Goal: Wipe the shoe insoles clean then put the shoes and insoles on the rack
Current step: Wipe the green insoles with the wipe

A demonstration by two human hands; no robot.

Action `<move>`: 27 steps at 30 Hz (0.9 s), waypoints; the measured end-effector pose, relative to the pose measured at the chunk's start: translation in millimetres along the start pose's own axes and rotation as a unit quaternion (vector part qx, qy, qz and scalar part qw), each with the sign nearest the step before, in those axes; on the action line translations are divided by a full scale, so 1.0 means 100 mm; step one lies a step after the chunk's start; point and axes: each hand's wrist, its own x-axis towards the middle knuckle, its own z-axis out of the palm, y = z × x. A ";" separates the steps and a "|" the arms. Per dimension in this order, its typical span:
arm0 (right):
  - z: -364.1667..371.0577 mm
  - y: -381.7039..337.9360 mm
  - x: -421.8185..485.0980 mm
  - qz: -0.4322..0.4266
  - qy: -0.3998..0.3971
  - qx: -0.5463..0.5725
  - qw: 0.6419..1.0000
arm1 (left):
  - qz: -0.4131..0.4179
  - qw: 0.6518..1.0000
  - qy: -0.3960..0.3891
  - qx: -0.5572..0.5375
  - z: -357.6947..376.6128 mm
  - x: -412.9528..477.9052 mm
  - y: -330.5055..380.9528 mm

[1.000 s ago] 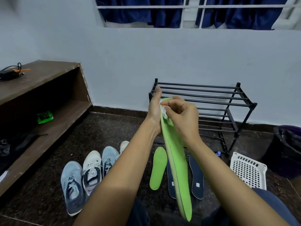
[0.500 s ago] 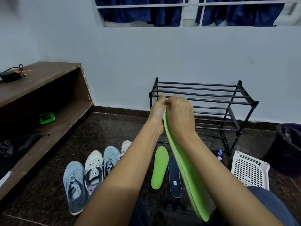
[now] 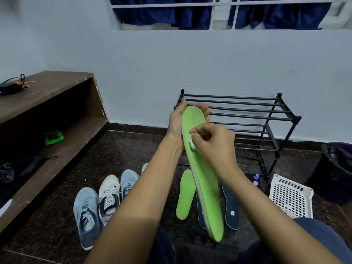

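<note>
Green insole [image 3: 202, 174] held upright mid-air: left hand [image 3: 177, 124] grips toe end, right hand [image 3: 213, 143] pinches white wipe [image 3: 192, 143] against its face. On floor: 1 green insole [image 3: 185, 195], 2 dark insoles [image 3: 230, 206], shoes [image 3: 99, 202]. Rack [image 3: 247, 115] bare. Wiping underway; racking not begun.

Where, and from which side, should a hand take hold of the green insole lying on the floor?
Probably pinch the green insole at its near rounded end, coming from the left. It lies flat and thin, so only an edge can be pinched; its left side borders bare floor, while a dark insole lies close on its right.
</note>
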 end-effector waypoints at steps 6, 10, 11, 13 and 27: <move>0.09 0.06 0.08 -0.031 0.049 -0.046 0.997 | -0.039 0.997 -0.022 0.057 0.03 -0.08 -0.08; 0.12 0.05 0.16 -0.034 0.071 -0.063 0.995 | -0.052 0.996 -0.035 0.055 0.01 -0.10 -0.10; 0.11 0.04 0.16 -0.032 0.072 -0.046 0.996 | -0.054 0.997 -0.037 0.044 0.00 -0.10 -0.09; 0.07 0.00 0.15 -0.018 0.047 0.006 0.999 | -0.052 0.998 -0.035 0.019 -0.03 -0.09 -0.07; 0.06 -0.08 0.13 -0.082 0.035 0.062 0.994 | -0.054 0.997 -0.053 0.005 0.00 -0.11 -0.08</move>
